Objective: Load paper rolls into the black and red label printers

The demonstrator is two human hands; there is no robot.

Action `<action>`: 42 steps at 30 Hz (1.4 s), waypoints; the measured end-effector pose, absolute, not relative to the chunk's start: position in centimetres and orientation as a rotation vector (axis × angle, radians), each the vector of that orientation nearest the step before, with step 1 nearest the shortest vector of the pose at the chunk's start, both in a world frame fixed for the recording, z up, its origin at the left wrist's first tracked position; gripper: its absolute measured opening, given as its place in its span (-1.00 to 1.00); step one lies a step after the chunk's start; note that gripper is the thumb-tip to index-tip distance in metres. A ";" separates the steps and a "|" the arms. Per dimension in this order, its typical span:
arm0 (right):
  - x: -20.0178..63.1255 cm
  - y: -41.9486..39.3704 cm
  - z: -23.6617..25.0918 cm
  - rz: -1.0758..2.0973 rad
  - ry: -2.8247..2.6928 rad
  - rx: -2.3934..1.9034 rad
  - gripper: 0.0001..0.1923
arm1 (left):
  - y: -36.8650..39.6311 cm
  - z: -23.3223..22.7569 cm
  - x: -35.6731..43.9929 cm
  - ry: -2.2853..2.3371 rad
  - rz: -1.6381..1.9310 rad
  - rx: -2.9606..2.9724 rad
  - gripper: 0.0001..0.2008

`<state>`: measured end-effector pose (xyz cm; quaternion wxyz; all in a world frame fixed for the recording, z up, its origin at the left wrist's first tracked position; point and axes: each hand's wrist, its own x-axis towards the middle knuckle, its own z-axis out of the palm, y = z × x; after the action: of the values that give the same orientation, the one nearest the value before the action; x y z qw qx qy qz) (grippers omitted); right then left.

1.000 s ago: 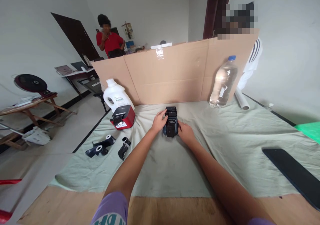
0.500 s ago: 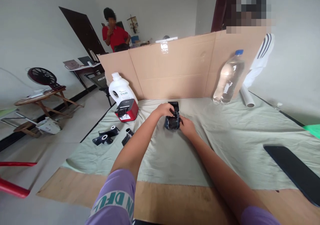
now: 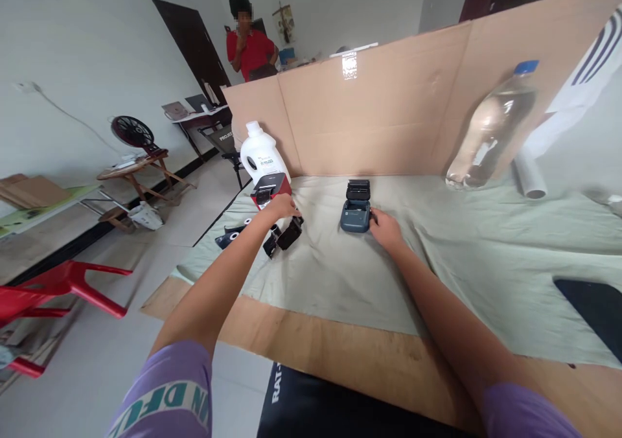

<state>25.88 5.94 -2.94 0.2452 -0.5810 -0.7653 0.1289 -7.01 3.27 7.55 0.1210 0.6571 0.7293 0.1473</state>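
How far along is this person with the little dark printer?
The dark printer sits on the cloth with its lid open. The right hand steadies it while the left hand picks up a black roll. Nothing is loaded yet.

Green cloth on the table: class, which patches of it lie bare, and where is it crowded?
Bare: the wide stretch of green cloth between the blue printer, the water bottle and the dark slab; also the near strip between both forearms. Crowded: the left edge, around the left hand, black rolls, red printer and white jug.
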 end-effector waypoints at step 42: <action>28.1 6.6 1.4 1.199 -1.583 -0.920 -0.43 | -0.1 -3.3 10.0 1.426 1.627 2.315 -0.58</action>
<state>28.05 6.64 1.41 0.4586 -0.3735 -0.6427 0.4870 10.02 -0.13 -3.26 -0.0134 0.7306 0.4499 0.5135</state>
